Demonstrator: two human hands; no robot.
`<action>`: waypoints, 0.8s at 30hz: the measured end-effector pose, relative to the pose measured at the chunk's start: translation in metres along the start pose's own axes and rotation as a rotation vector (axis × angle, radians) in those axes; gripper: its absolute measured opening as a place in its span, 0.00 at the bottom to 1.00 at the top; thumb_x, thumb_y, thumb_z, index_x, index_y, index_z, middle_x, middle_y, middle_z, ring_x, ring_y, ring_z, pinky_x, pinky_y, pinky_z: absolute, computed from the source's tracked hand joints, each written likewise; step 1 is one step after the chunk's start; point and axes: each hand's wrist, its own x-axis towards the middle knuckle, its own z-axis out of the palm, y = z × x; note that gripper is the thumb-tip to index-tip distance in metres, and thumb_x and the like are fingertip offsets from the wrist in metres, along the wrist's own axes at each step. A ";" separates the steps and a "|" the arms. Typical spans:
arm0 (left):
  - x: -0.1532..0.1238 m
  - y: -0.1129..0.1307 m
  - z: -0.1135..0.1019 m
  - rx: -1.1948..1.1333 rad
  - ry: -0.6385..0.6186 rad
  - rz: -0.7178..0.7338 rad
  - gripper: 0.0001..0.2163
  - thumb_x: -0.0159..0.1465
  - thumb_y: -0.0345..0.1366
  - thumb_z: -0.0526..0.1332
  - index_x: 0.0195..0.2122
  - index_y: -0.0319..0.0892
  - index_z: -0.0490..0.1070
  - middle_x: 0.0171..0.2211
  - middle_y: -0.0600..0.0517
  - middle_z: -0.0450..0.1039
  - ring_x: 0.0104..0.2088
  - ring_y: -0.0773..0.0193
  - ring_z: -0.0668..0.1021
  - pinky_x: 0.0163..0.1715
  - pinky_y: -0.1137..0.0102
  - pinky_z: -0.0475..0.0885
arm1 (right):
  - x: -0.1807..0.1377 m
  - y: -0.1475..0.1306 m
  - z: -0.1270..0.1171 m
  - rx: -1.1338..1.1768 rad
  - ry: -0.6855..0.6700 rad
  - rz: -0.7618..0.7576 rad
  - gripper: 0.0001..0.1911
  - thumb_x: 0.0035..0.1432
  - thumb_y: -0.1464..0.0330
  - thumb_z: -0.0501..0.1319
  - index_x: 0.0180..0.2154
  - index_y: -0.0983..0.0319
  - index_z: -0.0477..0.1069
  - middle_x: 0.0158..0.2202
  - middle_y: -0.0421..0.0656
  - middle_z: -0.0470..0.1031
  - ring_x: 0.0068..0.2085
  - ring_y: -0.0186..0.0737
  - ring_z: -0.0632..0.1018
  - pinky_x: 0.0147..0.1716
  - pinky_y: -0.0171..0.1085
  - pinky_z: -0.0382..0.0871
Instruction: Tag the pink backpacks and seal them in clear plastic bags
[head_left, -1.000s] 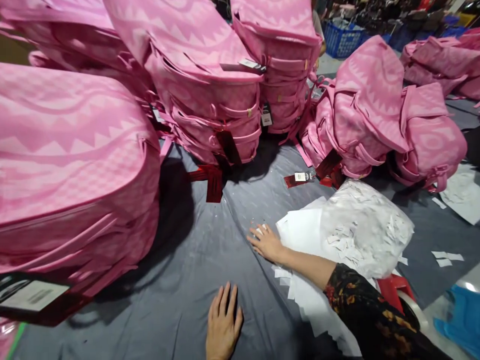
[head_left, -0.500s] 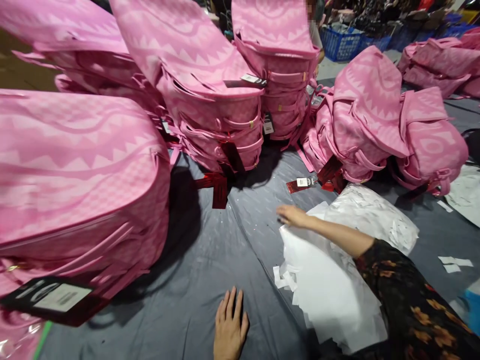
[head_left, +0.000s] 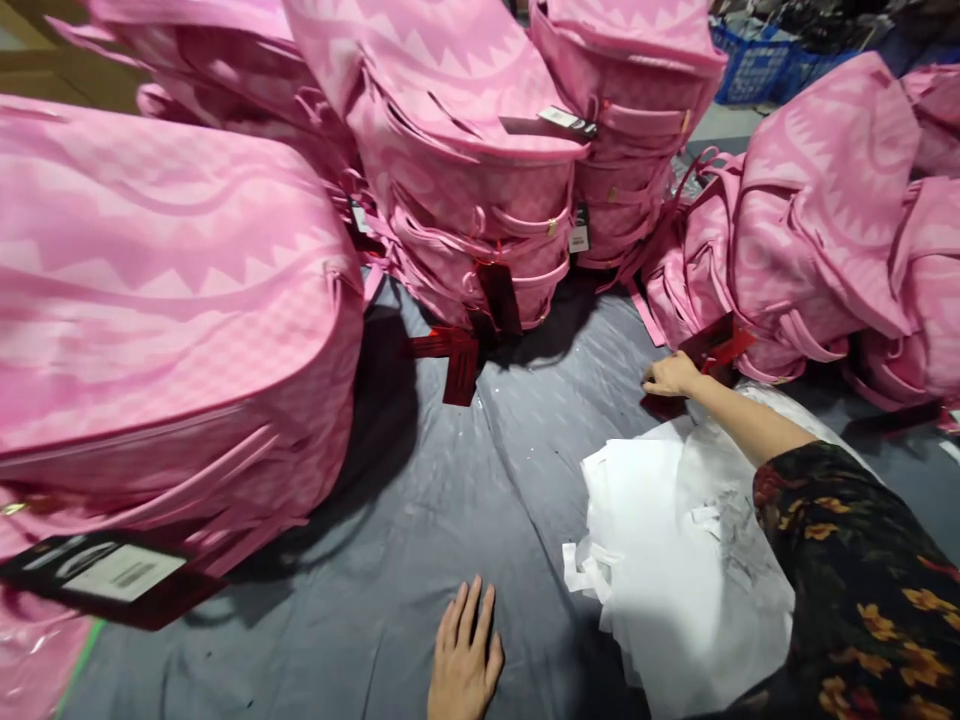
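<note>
Two bare hands are at work on a grey sheet [head_left: 465, 470] spread over the floor, ringed by pink backpacks. The right hand [head_left: 671, 376], on a floral-sleeved arm, reaches out toward one o'clock and rests on a red hang tag [head_left: 718, 345] that dangles from a slumped backpack [head_left: 795, 230] at two o'clock. Its fingers are curled together at the tag's near end, but I cannot tell whether they actually pinch it. The tag's long axis runs from the fingertips up and to the right, toward the bag, so it lies just beyond the grip. The left hand [head_left: 465, 660] lies flat and empty at six o'clock, fingers spread on the sheet, well apart from the tag; the right hand is plainly the nearer.

One pile of white paper sheets [head_left: 660, 560] sits under the right forearm at four o'clock. Three stacks of backpacks stand across the back from ten to one o'clock, another large backpack [head_left: 165, 300] fills nine o'clock, and a second red tag [head_left: 459, 365] hangs near twelve.
</note>
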 end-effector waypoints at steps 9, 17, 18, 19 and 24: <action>-0.005 -0.017 0.007 0.055 0.031 0.117 0.38 0.65 0.31 0.57 0.76 0.47 0.44 0.73 0.48 0.56 0.70 0.54 0.63 0.70 0.60 0.58 | 0.002 0.061 0.030 -0.162 0.299 -0.018 0.30 0.63 0.77 0.50 0.66 0.64 0.65 0.70 0.52 0.61 0.70 0.47 0.61 0.66 0.51 0.57; 0.010 0.004 -0.019 0.013 -0.038 0.055 0.39 0.65 0.28 0.55 0.76 0.45 0.41 0.76 0.50 0.41 0.75 0.56 0.49 0.75 0.61 0.45 | 0.005 0.119 0.032 -0.237 0.314 -0.056 0.28 0.68 0.80 0.39 0.59 0.77 0.70 0.65 0.61 0.67 0.69 0.45 0.62 0.62 0.45 0.56; 0.011 0.005 -0.020 0.009 -0.042 0.053 0.39 0.65 0.28 0.55 0.76 0.45 0.41 0.76 0.49 0.40 0.75 0.55 0.48 0.75 0.60 0.45 | 0.006 0.115 0.026 -0.227 0.295 -0.034 0.30 0.67 0.80 0.35 0.57 0.81 0.70 0.64 0.63 0.67 0.68 0.46 0.63 0.61 0.44 0.55; 0.011 0.006 -0.021 0.005 -0.046 0.048 0.39 0.65 0.28 0.55 0.76 0.45 0.40 0.76 0.49 0.40 0.75 0.55 0.47 0.75 0.60 0.45 | 0.006 0.108 0.018 -0.210 0.278 -0.008 0.31 0.66 0.80 0.35 0.55 0.83 0.71 0.62 0.64 0.68 0.66 0.48 0.65 0.60 0.45 0.55; 0.005 0.002 -0.016 -0.031 -0.064 0.033 0.39 0.66 0.29 0.56 0.76 0.46 0.39 0.75 0.44 0.48 0.75 0.51 0.52 0.73 0.53 0.52 | -0.019 0.035 -0.010 -0.130 0.244 -0.028 0.16 0.65 0.73 0.57 0.52 0.73 0.75 0.59 0.62 0.73 0.61 0.53 0.72 0.59 0.49 0.62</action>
